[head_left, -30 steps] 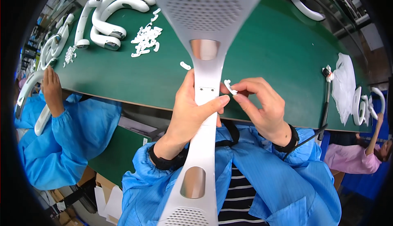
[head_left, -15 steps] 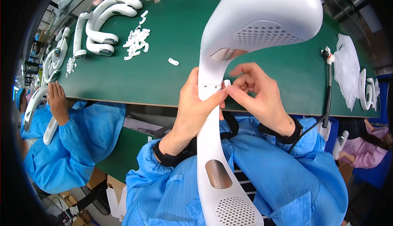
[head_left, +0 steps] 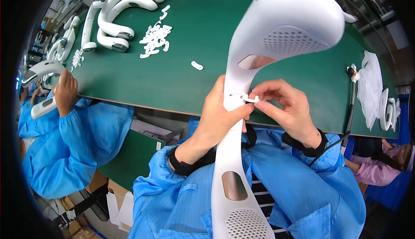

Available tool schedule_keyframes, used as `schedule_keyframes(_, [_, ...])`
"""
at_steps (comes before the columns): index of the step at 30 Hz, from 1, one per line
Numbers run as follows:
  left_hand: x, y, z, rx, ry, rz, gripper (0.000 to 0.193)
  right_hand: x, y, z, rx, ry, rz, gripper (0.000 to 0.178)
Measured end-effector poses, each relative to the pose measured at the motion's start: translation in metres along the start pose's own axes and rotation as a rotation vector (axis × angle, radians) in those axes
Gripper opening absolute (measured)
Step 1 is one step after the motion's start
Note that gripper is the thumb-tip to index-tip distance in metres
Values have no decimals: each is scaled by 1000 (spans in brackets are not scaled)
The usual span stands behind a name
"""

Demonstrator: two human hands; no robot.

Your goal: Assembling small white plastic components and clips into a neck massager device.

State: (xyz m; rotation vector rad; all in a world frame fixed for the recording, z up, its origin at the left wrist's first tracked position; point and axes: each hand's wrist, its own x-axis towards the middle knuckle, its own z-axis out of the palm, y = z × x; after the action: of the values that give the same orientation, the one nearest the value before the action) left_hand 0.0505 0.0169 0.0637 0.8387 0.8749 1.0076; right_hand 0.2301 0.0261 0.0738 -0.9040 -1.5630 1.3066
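A long white curved device [head_left: 237,82], with perforated grilles and shiny oval insets toward both ends, stands lengthwise in front of me. My left hand [head_left: 218,120] is wrapped around its narrow middle, thumb across the front. My right hand [head_left: 290,109] pinches a small white plastic clip [head_left: 252,99] between thumb and fingertips. One end of the clip is at the device's right edge, beside two small dark holes; whether it touches I cannot tell. The left thumb tip lies just below the clip.
On the green table [head_left: 181,87] lie a heap of small white clips [head_left: 154,39] and one single clip [head_left: 197,65]. Several white curved devices [head_left: 114,27] rest at the far left. A black cable [head_left: 351,96] and white plastic sheet [head_left: 371,89] are right. A co-worker's hand [head_left: 65,93] holds another device.
The clip has turned from upright to lying sideways near the two holes. In the picture, the device and both hands sit farther right. The co-worker's device has moved.
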Motion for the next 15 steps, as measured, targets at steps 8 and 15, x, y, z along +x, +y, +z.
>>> schedule_keyframes(8, [0, 7, 0, 76, 0, -9, 45, 5, 2, 11, -690, 45, -523, 22])
schedule_keyframes(15, [-4, 5, -1, 105, -25, 24, 49, 2, 7, 10, -725, 121, -573, 22])
